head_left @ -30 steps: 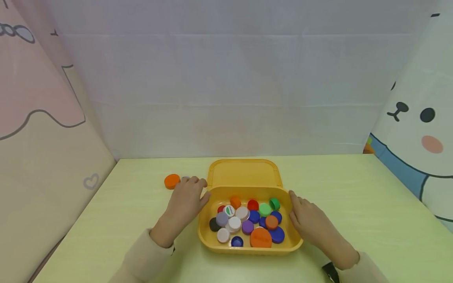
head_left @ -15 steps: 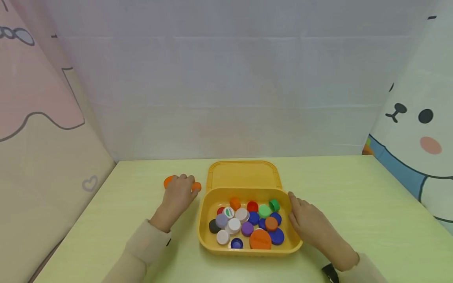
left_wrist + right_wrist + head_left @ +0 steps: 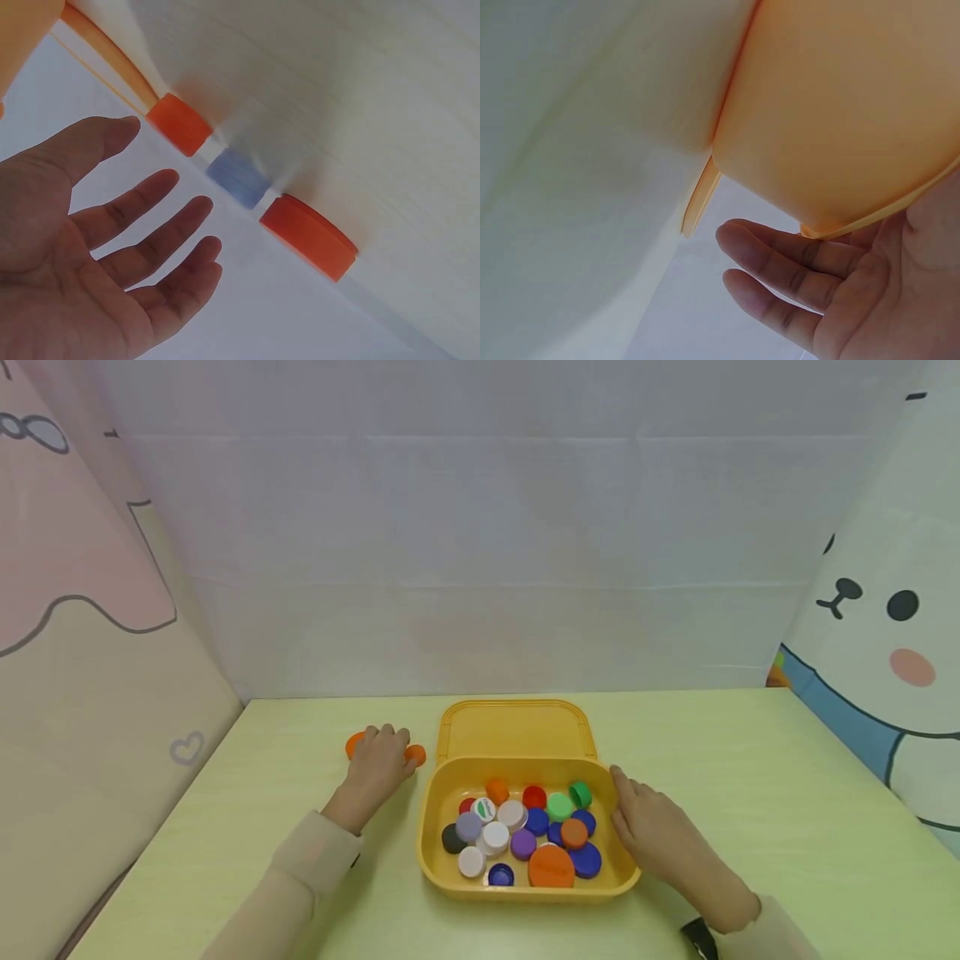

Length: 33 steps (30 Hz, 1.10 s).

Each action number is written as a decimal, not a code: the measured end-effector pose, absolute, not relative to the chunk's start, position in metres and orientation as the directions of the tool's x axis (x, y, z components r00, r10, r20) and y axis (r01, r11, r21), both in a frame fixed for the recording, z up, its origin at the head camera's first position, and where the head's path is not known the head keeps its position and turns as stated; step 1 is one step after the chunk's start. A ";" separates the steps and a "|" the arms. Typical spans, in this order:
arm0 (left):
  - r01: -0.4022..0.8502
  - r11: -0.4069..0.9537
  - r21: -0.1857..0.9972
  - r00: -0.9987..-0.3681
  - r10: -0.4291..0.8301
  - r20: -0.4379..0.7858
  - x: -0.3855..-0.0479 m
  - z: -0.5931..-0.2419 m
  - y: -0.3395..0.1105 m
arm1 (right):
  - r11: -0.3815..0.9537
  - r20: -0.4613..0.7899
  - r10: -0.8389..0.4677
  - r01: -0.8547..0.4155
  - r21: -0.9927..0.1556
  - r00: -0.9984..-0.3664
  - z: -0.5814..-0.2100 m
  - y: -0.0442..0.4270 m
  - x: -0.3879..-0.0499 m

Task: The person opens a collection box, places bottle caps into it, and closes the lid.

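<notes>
My left hand (image 3: 377, 768) is over the table at the left, beside a large orange cap (image 3: 354, 744) and a smaller orange cap (image 3: 417, 754). In the left wrist view a pale blue cap (image 3: 238, 178) sits between those two; the hand hides it from the head camera. That hand's fingers are spread and loosely bent, apart from the caps. A yellow box (image 3: 528, 894) full of bottle caps stands in the middle. My right hand (image 3: 660, 827) rests on its right rim, with several fingers extended outside the wall in the right wrist view.
The box's yellow lid (image 3: 517, 729) lies folded back behind it. Inside are white, blue, purple, green, red, black and orange caps, among them a big orange cap (image 3: 551, 867). A pale wall sheet (image 3: 480, 568) rises behind the table.
My left hand has moved left, away from the box's left rim, to above the loose caps, uncovering the smaller orange cap. The right hand has stayed at the box's rim.
</notes>
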<state>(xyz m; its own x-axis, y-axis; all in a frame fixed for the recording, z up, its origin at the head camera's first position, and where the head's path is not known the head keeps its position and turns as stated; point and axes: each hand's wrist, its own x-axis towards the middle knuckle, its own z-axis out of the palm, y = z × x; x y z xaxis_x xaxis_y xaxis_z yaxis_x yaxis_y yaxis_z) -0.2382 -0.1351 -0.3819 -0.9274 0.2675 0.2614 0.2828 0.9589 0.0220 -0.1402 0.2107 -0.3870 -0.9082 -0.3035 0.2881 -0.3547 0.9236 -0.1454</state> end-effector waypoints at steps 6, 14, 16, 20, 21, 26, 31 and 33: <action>0.308 0.951 -0.004 -0.921 0.299 0.252 -0.245 -0.385 -0.135 | 0.921 0.291 -0.304 -0.358 -0.152 -0.907 -0.387 0.210 -0.140; 0.284 0.958 -0.034 -0.942 0.285 0.175 -0.250 -0.388 -0.132 | 0.922 0.276 -0.303 -0.354 -0.155 -0.912 -0.387 0.211 -0.141; 0.282 0.958 -0.041 -0.944 0.285 0.168 -0.250 -0.388 -0.132 | 0.922 0.275 -0.303 -0.353 -0.157 -0.912 -0.387 0.211 -0.140; 0.280 0.959 -0.045 -0.946 0.284 0.157 -0.252 -0.390 -0.132 | 0.923 0.271 -0.301 -0.351 -0.159 -0.914 -0.387 0.211 -0.140; 0.280 0.959 -0.042 -0.947 0.283 0.154 -0.252 -0.391 -0.132 | 0.922 0.272 -0.300 -0.351 -0.162 -0.914 -0.387 0.211 -0.140; 0.274 0.961 -0.035 -0.949 0.276 0.149 -0.252 -0.392 -0.132 | 0.924 0.268 -0.299 -0.348 -0.160 -0.916 -0.387 0.211 -0.141; 0.263 0.964 -0.040 -0.952 0.266 0.152 -0.252 -0.391 -0.132 | 0.923 0.277 -0.300 -0.350 -0.156 -0.913 -0.388 0.211 -0.141; 0.261 0.965 -0.041 -0.952 0.264 0.158 -0.252 -0.390 -0.132 | 0.923 0.284 -0.300 -0.352 -0.156 -0.911 -0.388 0.211 -0.141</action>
